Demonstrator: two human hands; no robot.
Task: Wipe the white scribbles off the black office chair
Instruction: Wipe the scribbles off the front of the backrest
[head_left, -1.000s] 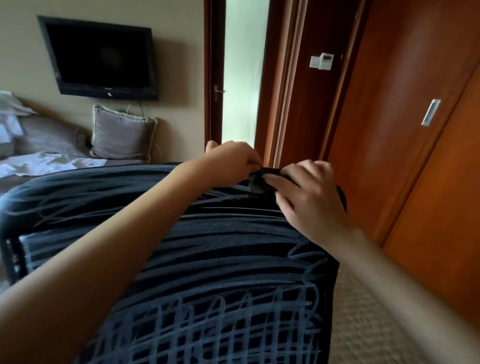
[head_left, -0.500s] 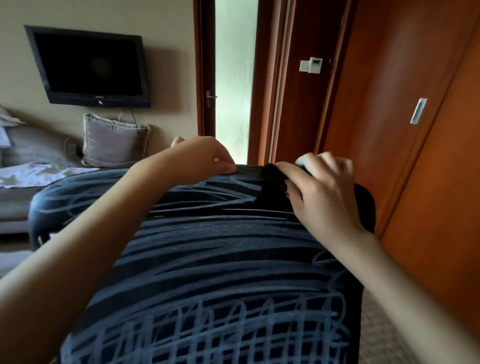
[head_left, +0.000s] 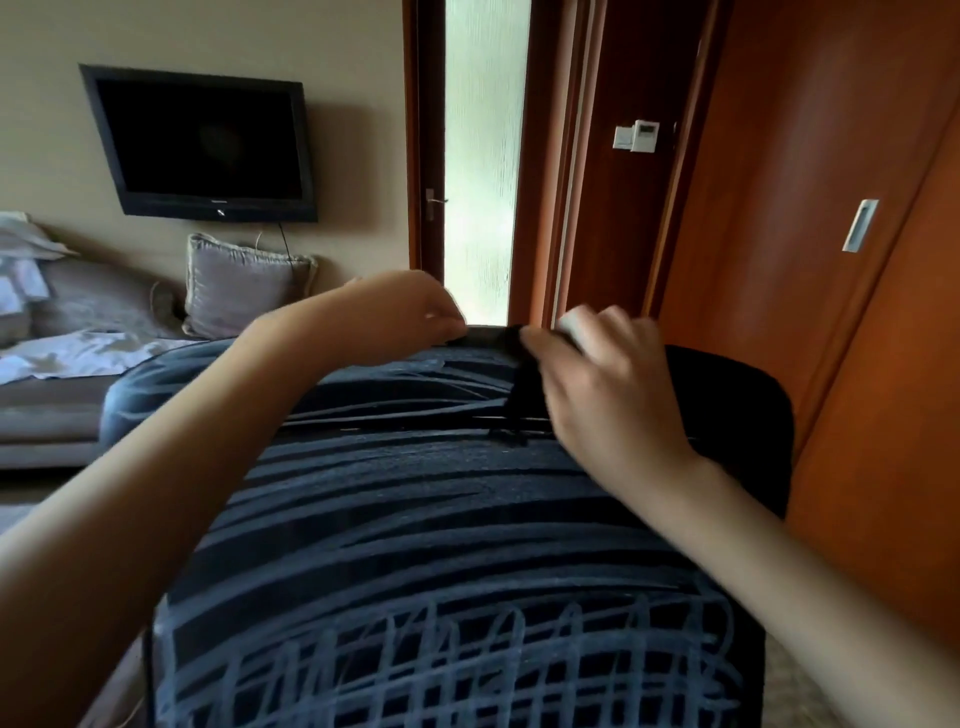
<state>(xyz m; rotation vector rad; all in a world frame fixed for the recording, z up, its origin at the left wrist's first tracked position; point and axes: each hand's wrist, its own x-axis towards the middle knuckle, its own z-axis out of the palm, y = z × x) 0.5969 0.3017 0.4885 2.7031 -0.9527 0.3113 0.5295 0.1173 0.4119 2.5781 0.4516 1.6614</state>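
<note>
The black office chair (head_left: 727, 415) fills the lower middle of the head view, its back towards me. White scribbles (head_left: 441, 670) cover most of it; the top right corner is plain black. My left hand (head_left: 400, 317) grips the chair's top edge with curled fingers. To its right, my right hand (head_left: 608, 384) holds a dark cloth (head_left: 524, 384) and presses it onto the upper part of the back. Something pale shows at that hand's fingertips; I cannot tell what it is.
A wooden wardrobe door (head_left: 831, 234) stands close on the right. Straight ahead is a frosted glass door (head_left: 483, 182). A wall-mounted TV (head_left: 202, 145) hangs at the left above a sofa (head_left: 62, 410) with a grey cushion (head_left: 244, 286).
My right hand has slid the cloth to the right along the chair's top. The left hand keeps its grip on the top edge. The view has shifted slightly.
</note>
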